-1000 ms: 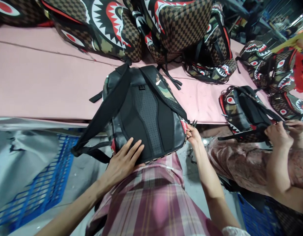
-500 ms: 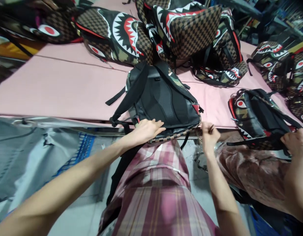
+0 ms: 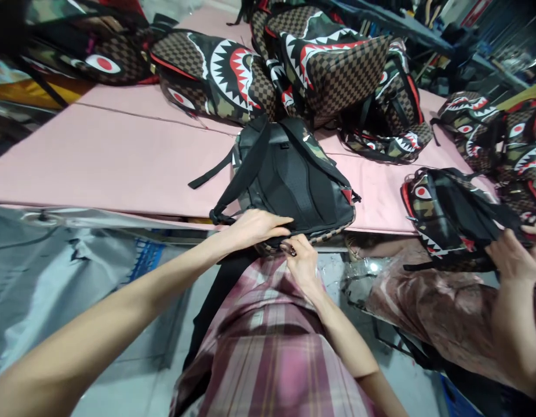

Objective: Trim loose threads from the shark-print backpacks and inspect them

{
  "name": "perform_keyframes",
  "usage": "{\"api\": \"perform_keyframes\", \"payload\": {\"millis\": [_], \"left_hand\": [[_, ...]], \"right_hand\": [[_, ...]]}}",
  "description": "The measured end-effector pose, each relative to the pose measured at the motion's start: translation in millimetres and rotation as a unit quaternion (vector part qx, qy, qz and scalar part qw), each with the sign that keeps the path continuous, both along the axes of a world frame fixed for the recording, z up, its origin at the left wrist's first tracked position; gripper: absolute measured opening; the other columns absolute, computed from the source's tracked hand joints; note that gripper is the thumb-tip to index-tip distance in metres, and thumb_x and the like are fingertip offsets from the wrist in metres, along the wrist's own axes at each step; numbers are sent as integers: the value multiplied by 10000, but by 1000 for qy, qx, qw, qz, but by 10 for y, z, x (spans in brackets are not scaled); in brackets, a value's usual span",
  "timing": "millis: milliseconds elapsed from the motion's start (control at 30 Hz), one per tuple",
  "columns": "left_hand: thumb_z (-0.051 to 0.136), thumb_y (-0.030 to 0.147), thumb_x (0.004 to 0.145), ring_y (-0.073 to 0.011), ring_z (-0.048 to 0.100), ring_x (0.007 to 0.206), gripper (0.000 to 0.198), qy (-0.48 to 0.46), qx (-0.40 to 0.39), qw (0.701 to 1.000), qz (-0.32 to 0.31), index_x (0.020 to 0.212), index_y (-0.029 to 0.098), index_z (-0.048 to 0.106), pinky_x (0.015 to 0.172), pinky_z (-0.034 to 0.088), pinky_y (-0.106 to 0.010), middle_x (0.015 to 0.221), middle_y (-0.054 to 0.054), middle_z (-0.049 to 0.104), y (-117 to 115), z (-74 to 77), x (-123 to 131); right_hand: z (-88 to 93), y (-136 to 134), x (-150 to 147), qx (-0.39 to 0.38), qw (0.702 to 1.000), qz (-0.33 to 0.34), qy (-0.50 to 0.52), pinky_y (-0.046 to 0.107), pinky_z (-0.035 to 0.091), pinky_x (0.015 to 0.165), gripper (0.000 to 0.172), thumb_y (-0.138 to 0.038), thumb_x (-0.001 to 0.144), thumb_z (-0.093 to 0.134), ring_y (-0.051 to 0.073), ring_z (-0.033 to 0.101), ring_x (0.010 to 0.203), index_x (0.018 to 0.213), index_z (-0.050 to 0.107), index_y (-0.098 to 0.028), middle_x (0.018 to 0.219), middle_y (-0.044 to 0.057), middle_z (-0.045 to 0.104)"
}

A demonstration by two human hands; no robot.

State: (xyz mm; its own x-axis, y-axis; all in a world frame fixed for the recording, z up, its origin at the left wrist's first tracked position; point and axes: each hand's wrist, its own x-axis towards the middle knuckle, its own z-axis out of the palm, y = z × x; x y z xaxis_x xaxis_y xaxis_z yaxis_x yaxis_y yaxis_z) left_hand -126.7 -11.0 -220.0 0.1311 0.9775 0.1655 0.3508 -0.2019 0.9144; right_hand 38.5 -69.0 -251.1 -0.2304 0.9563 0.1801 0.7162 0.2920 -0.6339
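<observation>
A black-backed backpack (image 3: 289, 179) lies with its straps up on the pink table, its checked bottom edge overhanging the front. My left hand (image 3: 256, 227) grips that lower edge, its fingers pointing right over the black panel. Close beside those fingertips, my right hand (image 3: 303, 259) is closed in a pinch at the checked edge. A small dark thing with a ring-like shape shows in it, too small to name. One shoulder strap (image 3: 245, 165) arches up on the left side of the bag.
Several checked and camouflage backpacks with shark mouths (image 3: 228, 72) line the back of the pink table (image 3: 132, 150). At the right, a co-worker's hand (image 3: 517, 255) holds another backpack (image 3: 450, 214). Grey sheeting (image 3: 85, 272) and a blue crate (image 3: 143, 260) are below left.
My right hand has moved left along the bag's lower edge, from its right corner to beside my left hand. The left hand stays on the edge. The co-worker's hand has shifted left.
</observation>
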Motion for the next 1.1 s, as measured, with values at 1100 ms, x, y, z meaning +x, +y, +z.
{"api": "perform_keyframes", "payload": {"millis": [1100], "left_hand": [[703,443,529,-141,534,522,364,-278,-280,859,326,599,129,533,583,471,-306,552,-5,551,-675,-575,-878]], "right_hand": [[-319,362,1019,-95,961,-202,163,244,357,632,304,-450,727,596,116,436,636,788,581,-152,693,-19,507]]}}
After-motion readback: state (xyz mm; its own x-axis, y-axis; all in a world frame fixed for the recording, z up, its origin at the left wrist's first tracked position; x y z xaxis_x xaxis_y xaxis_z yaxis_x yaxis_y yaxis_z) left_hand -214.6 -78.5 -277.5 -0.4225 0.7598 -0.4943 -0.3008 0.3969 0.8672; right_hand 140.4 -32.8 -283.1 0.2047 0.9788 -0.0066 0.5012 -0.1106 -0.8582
